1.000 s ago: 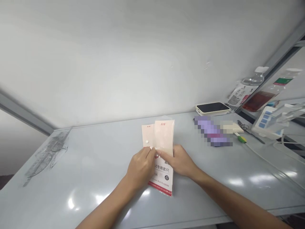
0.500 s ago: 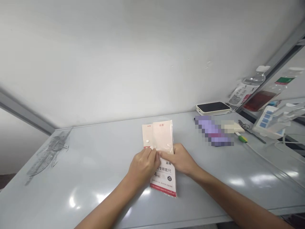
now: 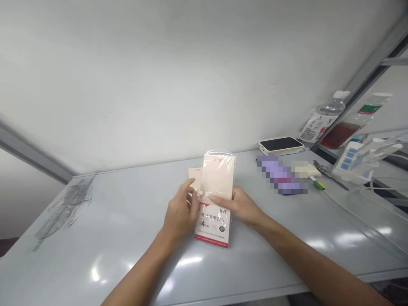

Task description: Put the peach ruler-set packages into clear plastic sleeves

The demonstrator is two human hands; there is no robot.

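My right hand (image 3: 247,208) grips the right side of a ruler set packet (image 3: 218,174), its thumb lying across the front. The packet is a clear sleeve with a pale pink upper part and a white, red-edged label below. Behind its left edge shows a second pale pink piece (image 3: 193,173); whether it belongs to the same packet I cannot tell. Small white buttons (image 3: 208,194) sit near the middle. My left hand (image 3: 181,208) is at the packet's left side, fingers bent and apart, fingertips close to the buttons. Whether they touch is unclear.
On the right of the grey table (image 3: 127,221) lie a phone (image 3: 282,145), a blurred purple pouch (image 3: 277,174), scissors (image 3: 331,175) and a white cable (image 3: 350,208). Bottles (image 3: 321,121) lean by the metal frame. A white wall (image 3: 159,85) rises behind.
My left hand has come off the packet's front and moved left, its fingers parting. The packet has shifted slightly up and left in view, still held by my right hand.
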